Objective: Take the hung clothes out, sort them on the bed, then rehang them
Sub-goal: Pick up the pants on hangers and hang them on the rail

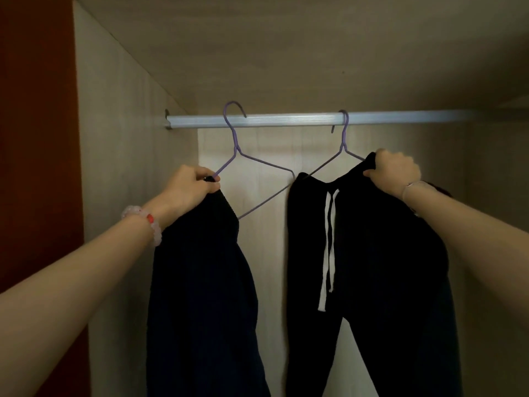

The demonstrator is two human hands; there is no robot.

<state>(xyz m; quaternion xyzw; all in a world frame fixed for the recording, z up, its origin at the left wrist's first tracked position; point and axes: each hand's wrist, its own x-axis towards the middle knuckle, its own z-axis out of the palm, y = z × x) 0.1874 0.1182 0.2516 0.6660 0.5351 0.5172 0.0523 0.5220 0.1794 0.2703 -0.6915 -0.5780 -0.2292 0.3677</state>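
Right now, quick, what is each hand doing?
Left hand: closed, holding the left hanger and dark garment.
Right hand: closed on the black pants.

Bare forearms, no sleeves; pale beaded bracelet (pixel 144 224) (one red bead) left, thin silver bangle (pixel 412 186) right.

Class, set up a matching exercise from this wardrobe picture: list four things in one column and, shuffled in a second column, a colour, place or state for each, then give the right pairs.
Column 1
1. left hanger
2. right hanger
3. drawstring
4. rail

Column 2
A. white, dangling down the front of the black trousers
B. silver, running across the wardrobe
C. hook over the rail, trousers on it gripped by the right hand
D. tilted, hook raised above the rail, held with a dark garment by the left hand

Pairs: 1-D, 2-C, 3-A, 4-B
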